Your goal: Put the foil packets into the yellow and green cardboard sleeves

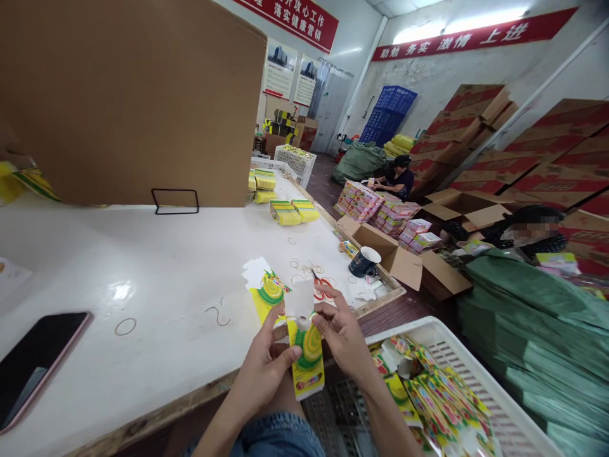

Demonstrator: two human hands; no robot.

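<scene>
two hands holding a yellow and green box under red banners

the far banner (295, 25) is showing white characters, the lower line reading 落实健康营销 and the upper one, cut by the frame, ending in 攻心工作. the right banner (476, 37) is reading 勤勉 务实 激情 上进. the stacked cartons (518, 181) are carrying red bands whose pale lettering is too blurred to read, and the print on the posters (279, 70) is too small.

the box (308, 362) is looking slim and bright yellow, with a green and yellow swirl on its face, small colourful print near its lower end and a plain white flap standing at the top. it is hanging upright between the hands, just off the near edge of the table (166, 254). the left hand (269, 358) is pinching its left side, thumb lying on the face; the right hand (343, 330) is pinching the upper right edge by the flap, between thumb and fingers.

a second box (267, 293) with the same swirl is lying behind on the table, near red-handled scissors (324, 289). a dark mug (365, 261) is standing farther right, and a white basket (431, 324) is holding many colourful packs (442, 397).
</scene>
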